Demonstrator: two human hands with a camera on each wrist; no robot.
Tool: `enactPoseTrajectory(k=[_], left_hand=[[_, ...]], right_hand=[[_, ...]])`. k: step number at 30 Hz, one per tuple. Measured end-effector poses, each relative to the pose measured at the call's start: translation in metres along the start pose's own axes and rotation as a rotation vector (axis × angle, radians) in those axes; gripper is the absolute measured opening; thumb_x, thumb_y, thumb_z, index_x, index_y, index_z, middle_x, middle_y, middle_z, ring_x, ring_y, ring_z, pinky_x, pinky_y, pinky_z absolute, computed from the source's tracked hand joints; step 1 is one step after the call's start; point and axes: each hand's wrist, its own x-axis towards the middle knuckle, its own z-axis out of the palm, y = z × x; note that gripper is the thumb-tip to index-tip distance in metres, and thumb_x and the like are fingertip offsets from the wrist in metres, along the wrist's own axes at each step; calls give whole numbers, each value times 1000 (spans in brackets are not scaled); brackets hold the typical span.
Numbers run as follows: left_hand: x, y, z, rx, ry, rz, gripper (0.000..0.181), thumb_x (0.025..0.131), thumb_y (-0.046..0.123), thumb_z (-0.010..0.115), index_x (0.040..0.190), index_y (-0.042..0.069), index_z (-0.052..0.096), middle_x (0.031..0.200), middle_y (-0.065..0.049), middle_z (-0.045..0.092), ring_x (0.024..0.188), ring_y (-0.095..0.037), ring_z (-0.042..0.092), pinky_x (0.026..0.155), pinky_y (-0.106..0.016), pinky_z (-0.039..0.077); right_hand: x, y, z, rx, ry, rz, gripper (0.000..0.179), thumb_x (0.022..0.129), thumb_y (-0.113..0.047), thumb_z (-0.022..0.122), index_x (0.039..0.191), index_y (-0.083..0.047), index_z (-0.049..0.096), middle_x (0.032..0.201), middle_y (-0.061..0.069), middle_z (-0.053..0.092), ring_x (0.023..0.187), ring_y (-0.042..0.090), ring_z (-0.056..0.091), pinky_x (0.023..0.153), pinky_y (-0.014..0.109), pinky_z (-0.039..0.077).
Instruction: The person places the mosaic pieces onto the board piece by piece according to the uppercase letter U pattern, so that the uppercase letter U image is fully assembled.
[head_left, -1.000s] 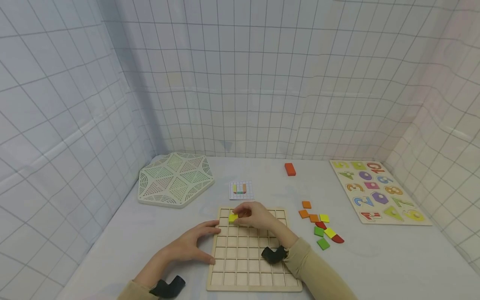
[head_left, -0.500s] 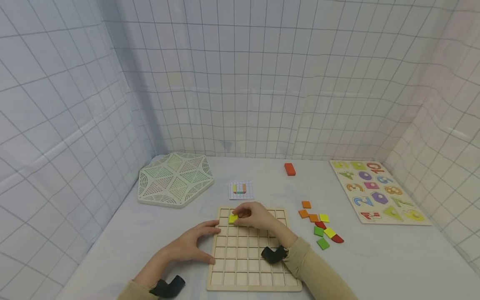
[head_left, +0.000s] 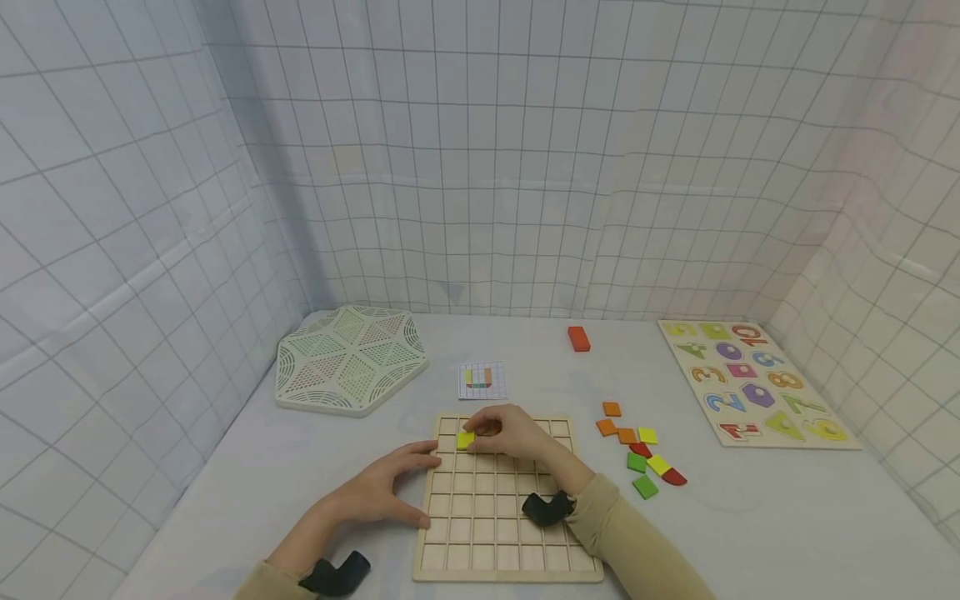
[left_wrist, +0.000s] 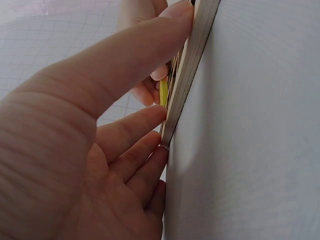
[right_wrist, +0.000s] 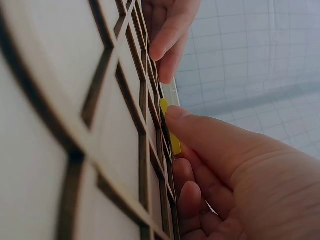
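A wooden grid board (head_left: 483,529) lies on the table in front of the person. Near its far left corner the right hand (head_left: 513,433) pinches a yellow square tile (head_left: 465,440) between thumb and fingers. The right wrist view shows the yellow tile (right_wrist: 175,140) tilted slightly against the grid, with the thumb on its edge. Fingers spread, the left hand (head_left: 378,490) rests along the board's left edge; its thumb and fingertips meet that edge in the left wrist view.
Several loose tiles lie right of the board: orange (head_left: 626,436), yellow (head_left: 647,435), green (head_left: 645,487) and dark red (head_left: 674,477). Behind it is a pattern card (head_left: 482,380). A white hexagonal board (head_left: 348,358), a red block (head_left: 578,338) and a number puzzle (head_left: 750,392) stand farther out.
The yellow tile has shifted very slightly toward the person and now sits flatter at the board's far left cells, still in the right hand's pinch. The left hand stays put.
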Motion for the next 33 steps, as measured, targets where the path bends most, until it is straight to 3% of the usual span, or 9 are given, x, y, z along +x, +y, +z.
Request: enactPoseTrajectory(k=[33], left_hand=[[1,-4,0,13,4,1,73,68,40,82,130,14,54,149,-6,32,138,-37,21,107,-62,17]], right_hand=[[1,-3,-3,2,-8,13,31,80,-21,75,108,-9,68,96,-3,66,86,9,61,75,24,51]])
